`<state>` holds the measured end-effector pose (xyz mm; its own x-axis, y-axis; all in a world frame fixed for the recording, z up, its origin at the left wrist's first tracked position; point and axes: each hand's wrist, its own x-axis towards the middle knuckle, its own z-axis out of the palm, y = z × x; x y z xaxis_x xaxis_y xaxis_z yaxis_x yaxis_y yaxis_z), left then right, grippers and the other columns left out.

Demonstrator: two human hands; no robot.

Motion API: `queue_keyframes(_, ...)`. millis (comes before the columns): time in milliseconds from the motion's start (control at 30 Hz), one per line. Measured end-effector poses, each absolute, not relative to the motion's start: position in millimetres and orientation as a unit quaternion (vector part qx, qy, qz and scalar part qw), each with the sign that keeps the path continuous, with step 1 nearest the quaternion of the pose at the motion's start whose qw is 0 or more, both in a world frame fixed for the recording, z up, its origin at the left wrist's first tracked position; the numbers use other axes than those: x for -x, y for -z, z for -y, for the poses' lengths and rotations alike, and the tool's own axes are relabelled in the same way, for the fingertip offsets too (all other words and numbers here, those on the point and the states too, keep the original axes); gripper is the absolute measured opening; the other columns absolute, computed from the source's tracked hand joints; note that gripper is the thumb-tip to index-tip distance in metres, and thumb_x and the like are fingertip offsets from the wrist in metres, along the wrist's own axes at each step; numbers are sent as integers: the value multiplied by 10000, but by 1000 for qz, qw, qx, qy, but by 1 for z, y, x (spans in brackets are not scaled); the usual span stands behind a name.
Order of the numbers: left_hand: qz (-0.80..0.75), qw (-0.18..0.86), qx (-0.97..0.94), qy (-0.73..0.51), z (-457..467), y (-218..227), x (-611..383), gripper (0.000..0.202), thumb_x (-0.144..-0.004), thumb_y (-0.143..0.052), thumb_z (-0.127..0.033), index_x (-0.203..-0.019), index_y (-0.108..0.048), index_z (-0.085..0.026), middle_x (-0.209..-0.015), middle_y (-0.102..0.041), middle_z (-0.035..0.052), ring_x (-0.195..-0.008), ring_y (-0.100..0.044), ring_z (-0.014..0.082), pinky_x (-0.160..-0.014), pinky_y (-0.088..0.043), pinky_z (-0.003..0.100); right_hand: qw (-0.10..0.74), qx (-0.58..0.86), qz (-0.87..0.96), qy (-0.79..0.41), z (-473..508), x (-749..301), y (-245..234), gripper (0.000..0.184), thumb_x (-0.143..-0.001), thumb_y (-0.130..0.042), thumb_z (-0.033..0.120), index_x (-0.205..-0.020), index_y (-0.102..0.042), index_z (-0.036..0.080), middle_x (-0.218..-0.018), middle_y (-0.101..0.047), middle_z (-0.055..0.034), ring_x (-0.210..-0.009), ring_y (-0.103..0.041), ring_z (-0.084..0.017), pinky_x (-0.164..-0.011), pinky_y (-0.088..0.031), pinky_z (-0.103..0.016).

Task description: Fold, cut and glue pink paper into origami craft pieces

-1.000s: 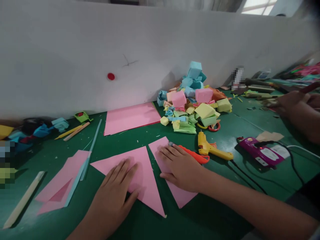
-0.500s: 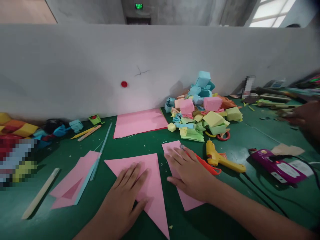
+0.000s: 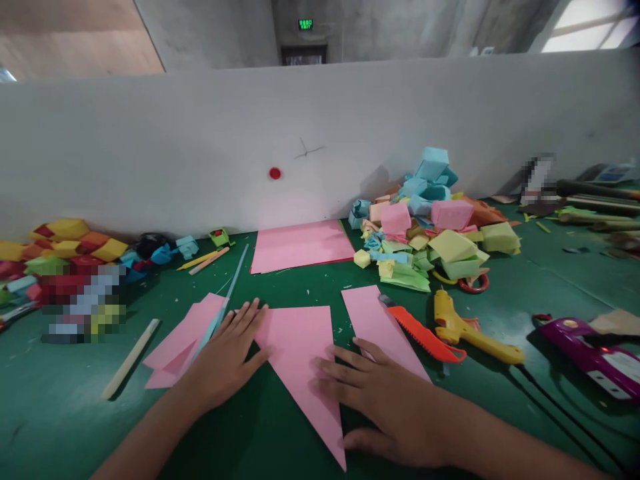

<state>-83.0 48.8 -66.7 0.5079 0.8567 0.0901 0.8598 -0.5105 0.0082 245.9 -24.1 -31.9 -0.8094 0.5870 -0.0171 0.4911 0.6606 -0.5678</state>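
1. Pink triangular sheet (image 3: 300, 350): lies flat on the green table (image 3: 245, 440), directly in front of the person, between the two hands. One edge runs along the far side; one corner points toward the near side.

2. Left hand (image 3: 225, 363): the forearm enters from the lower left and angles forward. Palm faces down; the fingers point forward and slightly right.

3. Left grip: the four fingers lie close together, with the thumb apart from them and extended to the right. The fingers cover the sheet's left corner, and the thumb tip is at its slanted edge. Nothing is clamped. Firmness of contact cannot be told.

4. Right hand (image 3: 385, 400): the forearm enters from the lower right and angles left. Palm faces down; the fingers point left, across the sheet's right edge.

5. Right grip: the fingers are spread and the thumb is well apart, near the sheet's lower corner. The fingertips are blurred over the sheet; nothing is clamped between them.

6. Narrow pink piece (image 3: 373, 317): lies right of the sheet, partly covered by the right hand.

7. Orange cutter (image 3: 423, 337): lies just beside the narrow piece, with a yellow glue gun (image 3: 477, 340) to its right.

8. Folded pink paper (image 3: 183, 340): lies left of the left hand, beside a blue strip (image 3: 235, 280).
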Motion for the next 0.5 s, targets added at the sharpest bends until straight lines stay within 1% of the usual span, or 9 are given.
queue_keyframes(100, 511, 23, 858, 50, -52, 67, 87, 738, -985, -445, -585, -1563, -358, -135, -1590, -390, 155, -1471, -376, 326, -1202, -297, 559, 90, 311, 908, -266, 23, -250, 29, 607, -1014, -420, 597, -1554, -387, 322, -1608, -400, -57, -1514, -271, -294, -1224, -135, -583)
queue_keyframes(167, 518, 30, 852, 69, -51, 63, 85, 726, -963, -489, -568, -1540, -404, -136, -1537, -478, 156, -1415, -461, 339, -1173, -345, 555, 98, 330, 906, -244, 21, -254, 28, 520, -1024, -443, 540, -1490, -488, 312, -1560, -480, -58, -1479, -345, -286, -1218, -157, -568)
queue_keyframes(233, 529, 34, 843, 89, -50, 57, 83, 672, -949, -519, -516, -1514, -443, -160, -1464, -569, 145, -1334, -545, 340, -1121, -404, 540, 118, 356, 902, -214, 18, -257, 28, 392, -1028, -477, 461, -1351, -618, 292, -1475, -577, -57, -1389, -460, -280, -1188, -227, -546)
queue_keyframes(300, 542, 31, 834, 104, -50, 50, 82, 610, -938, -528, -458, -1485, -474, -191, -1379, -641, 122, -1259, -597, 330, -1077, -436, 526, 155, 381, 893, -182, 13, -260, 30, 270, -1033, -483, 358, -1159, -702, 264, -1325, -676, -54, -1242, -566, -255, -1111, -331, -502)
queue_keyframes(333, 547, 26, 829, 110, -50, 47, 81, 581, -934, -523, -433, -1465, -492, -201, -1334, -669, 111, -1230, -612, 325, -1063, -441, 523, 179, 391, 887, -170, 11, -261, 32, 248, -1035, -476, 315, -1082, -709, 247, -1233, -710, -53, -1160, -599, -239, -1058, -376, -474)
queue_keyframes(400, 556, 12, 822, 124, -51, 41, 81, 525, -926, -503, -399, -1417, -540, -216, -1233, -712, 92, -1170, -639, 314, -1035, -455, 514, 227, 401, 875, -149, 7, -264, 35, 235, -1036, -462, 265, -994, -689, 221, -1065, -734, -54, -1020, -622, -217, -954, -427, -430)
queue_keyframes(500, 562, -14, 812, 157, -53, 33, 83, 438, -910, -492, -374, -1300, -633, -234, -1072, -743, 72, -1046, -677, 287, -961, -502, 457, 265, 414, 860, -136, 4, -269, 39, 221, -1032, -477, 299, -924, -644, 203, -932, -714, -57, -895, -613, -209, -861, -443, -406)
